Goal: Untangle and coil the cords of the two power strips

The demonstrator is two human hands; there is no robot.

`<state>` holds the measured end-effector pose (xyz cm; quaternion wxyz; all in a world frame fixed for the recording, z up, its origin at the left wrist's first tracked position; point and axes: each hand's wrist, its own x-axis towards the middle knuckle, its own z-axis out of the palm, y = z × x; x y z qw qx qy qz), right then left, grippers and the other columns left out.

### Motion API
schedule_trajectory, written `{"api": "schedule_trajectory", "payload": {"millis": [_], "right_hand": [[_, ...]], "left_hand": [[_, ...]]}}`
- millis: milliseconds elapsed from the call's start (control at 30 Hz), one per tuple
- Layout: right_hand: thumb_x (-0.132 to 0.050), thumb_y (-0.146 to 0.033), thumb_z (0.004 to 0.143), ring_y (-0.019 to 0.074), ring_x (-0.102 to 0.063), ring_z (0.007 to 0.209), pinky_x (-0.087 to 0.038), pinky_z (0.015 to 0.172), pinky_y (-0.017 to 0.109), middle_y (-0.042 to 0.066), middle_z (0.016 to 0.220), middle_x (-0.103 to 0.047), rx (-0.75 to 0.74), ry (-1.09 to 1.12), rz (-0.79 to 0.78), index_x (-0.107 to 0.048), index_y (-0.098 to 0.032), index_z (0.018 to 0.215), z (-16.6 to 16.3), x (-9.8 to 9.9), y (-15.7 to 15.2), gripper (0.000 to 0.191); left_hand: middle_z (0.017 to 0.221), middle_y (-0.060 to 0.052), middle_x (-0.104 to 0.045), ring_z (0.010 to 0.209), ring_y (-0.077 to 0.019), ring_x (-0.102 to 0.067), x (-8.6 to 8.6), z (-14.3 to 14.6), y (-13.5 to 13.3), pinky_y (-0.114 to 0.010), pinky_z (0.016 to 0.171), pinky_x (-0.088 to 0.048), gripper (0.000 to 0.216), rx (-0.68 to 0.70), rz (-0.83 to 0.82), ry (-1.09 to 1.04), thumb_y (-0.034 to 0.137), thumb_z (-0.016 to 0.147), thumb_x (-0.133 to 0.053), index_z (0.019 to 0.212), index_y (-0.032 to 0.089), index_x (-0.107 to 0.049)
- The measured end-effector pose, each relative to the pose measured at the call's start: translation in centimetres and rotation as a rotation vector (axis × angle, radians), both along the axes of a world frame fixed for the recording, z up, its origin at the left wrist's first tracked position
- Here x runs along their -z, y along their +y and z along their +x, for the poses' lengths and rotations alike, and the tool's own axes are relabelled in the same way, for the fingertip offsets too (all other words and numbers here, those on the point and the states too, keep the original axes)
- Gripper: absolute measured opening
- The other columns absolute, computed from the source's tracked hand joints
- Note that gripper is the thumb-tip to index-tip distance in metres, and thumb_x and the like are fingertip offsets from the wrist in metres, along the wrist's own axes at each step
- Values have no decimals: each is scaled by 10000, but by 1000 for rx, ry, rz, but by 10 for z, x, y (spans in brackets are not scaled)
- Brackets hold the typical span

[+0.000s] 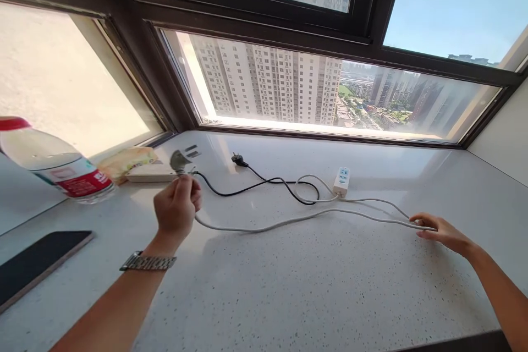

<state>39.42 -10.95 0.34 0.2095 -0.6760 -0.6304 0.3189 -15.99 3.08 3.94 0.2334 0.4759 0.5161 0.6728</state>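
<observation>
My left hand [178, 202] is closed around the lower end of a grey-white power plug [180, 160], held up with its prongs toward the right. From that fist a white cord [264, 229] runs across the sill to my right hand [433, 228], whose fingers pinch it at the right side. A second stretch of the cord leads from the right hand back to a small white power strip [341, 181] with blue-marked sockets, which lies on the sill near the window. A black cable [231, 193] with a black plug [238, 160] lies behind the white cord.
A water bottle [61, 165] with a red cap and label is at the left, near a pale wrapped packet [127, 162] and a flat white box [150, 174]. A dark phone-like slab [41, 264] lies at the left front. Dark window frames [330, 140] border the white speckled sill [313, 286].
</observation>
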Motion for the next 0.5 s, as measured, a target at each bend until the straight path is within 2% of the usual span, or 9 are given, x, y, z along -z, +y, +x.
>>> {"api": "schedule_trajectory", "payload": {"millis": [67, 133, 267, 333, 400, 433, 500], "right_hand": [[-604, -617, 680, 283, -599, 918, -491, 768, 373, 151, 1094, -603, -113, 145, -139, -604, -200, 1209, -13, -19, 0, 673], [-582, -616, 710, 290, -588, 966, -491, 811, 387, 166, 1135, -590, -174, 152, -160, -578, -182, 1244, -33, -36, 6, 689], [-506, -573, 810, 287, -565, 1031, -486, 832, 379, 148, 1218, -562, -159, -88, -8, -561, -181, 1246, -92, -50, 33, 589], [-546, -499, 819, 318, -545, 1057, -465, 849, 421, 164, 1226, -551, 16, -400, 130, -555, -157, 1240, -127, -48, 49, 542], [-586, -400, 826, 369, -468, 1153, -398, 923, 500, 196, 1283, -505, 180, -694, 306, -524, -131, 1269, -163, -42, 64, 522], [-591, -355, 833, 381, -392, 1229, -327, 986, 534, 197, 1339, -462, 179, -790, 405, -502, -136, 1295, -179, -38, 71, 519], [-576, -316, 857, 358, -304, 1303, -216, 1059, 539, 172, 1397, -421, 42, -855, 513, -480, -156, 1318, -205, -28, 87, 498]], "left_hand": [[408, 82, -246, 324, -42, -224, 19, 19, 1, -154, 323, -191, 397, 211, -81, -52, 446, 867, -497, 590, 164, -455], [422, 75, -267, 329, -44, -221, 35, 44, 3, -162, 316, -170, 435, 340, -100, -82, 517, 826, -520, 573, 185, -397], [461, 37, -370, 373, -71, -325, 53, 95, 7, -188, 344, -249, 469, 491, -85, 25, 578, 821, -483, 569, 192, -394], [562, -18, -506, 463, -100, -450, 59, 117, 8, -204, 404, -347, 481, 577, -80, 132, 585, 838, -438, 579, 180, -455], [734, -67, -609, 634, -146, -563, 65, 135, 8, -233, 523, -440, 483, 653, -90, 243, 576, 860, -385, 649, 170, -541], [805, -78, -629, 728, -167, -586, 68, 142, 9, -251, 603, -468, 482, 677, -93, 300, 566, 867, -366, 678, 171, -569], [871, -80, -639, 854, -190, -581, 72, 153, 10, -280, 748, -467, 470, 698, -92, 399, 542, 868, -362, 682, 176, -593]]}}
